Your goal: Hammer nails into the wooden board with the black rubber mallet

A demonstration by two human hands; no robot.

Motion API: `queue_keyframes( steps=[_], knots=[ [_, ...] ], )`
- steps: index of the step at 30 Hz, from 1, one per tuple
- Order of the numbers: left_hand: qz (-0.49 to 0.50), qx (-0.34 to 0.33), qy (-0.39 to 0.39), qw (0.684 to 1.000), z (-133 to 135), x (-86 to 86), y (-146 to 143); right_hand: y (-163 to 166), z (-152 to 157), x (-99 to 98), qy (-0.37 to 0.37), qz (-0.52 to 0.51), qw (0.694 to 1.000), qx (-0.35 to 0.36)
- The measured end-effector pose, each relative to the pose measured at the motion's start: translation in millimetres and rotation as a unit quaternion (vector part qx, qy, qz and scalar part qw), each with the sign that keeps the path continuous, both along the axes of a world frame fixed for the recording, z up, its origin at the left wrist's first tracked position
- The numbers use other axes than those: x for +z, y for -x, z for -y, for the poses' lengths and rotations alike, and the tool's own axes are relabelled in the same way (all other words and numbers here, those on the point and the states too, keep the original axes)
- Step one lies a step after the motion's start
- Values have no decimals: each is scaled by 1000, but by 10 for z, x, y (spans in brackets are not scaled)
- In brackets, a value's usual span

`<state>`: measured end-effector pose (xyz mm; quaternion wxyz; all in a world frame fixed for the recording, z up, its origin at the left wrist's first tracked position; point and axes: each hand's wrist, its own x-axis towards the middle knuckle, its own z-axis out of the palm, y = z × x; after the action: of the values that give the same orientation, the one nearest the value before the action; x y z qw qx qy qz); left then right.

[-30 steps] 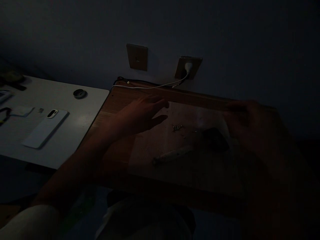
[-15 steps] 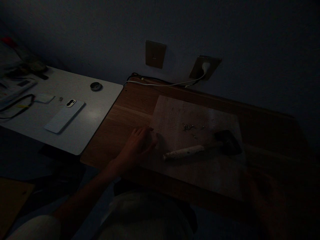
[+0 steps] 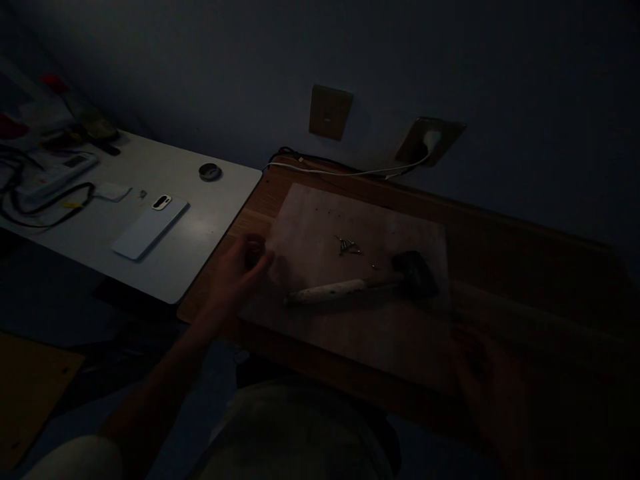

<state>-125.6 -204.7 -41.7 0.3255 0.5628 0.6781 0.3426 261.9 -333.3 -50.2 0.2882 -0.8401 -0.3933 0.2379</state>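
The left hand [image 3: 243, 263] has drawn back from the far side and now curls at the left edge of the pale flat sheet [image 3: 320, 220]; a pinch cannot be told. The sheet sits further left on the brown wooden surface [image 3: 480, 247], and the pale-handled dark-headed hammer [image 3: 350, 288] lies on it untouched. The right hand [image 3: 477, 370] is too dark to read.

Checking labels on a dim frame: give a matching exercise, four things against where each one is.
1 hammer
2 white phone
3 white plug
4 left hand

A in the wall socket
B on the white table
C at the pale sheet's left edge
D lying on the pale sheet

Pairs: 1-D, 2-B, 3-A, 4-C
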Motion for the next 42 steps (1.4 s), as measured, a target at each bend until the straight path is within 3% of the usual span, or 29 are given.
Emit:
queue_keyframes(
  steps=[7,11,13,17,22,27,31,35,38,42],
  knots=[
    [-59,117,8,991,-288,122,726,733,-222,-79,-55,-57,982,169],
    [-97,131,21,986,-395,96,1160,1037,-367,-119,-60,-85,965,240],
    [-112,121,24,986,-395,87,1318,1113,-413,-153,-63,-126,958,248],
    [-160,113,42,980,-352,126,1442,1161,-426,-213,-114,-183,957,197],
    [-184,87,43,978,-325,161,1353,1143,-386,-207,-130,-104,953,252],
    [-285,40,22,957,-273,134,1222,1088,-361,-183,-136,-21,953,269],
    [-324,-19,1,946,-154,159,1008,908,-294,-262,-147,32,964,218],
    [-338,-93,-36,936,-27,133,667,567,-147,-365,-162,83,976,123],
    [-317,-178,-85,928,74,59,378,192,1,-357,-91,124,987,46],
    [-278,-272,-115,914,210,-69,36,-342,180,-214,-8,188,982,-5]
  ],
)
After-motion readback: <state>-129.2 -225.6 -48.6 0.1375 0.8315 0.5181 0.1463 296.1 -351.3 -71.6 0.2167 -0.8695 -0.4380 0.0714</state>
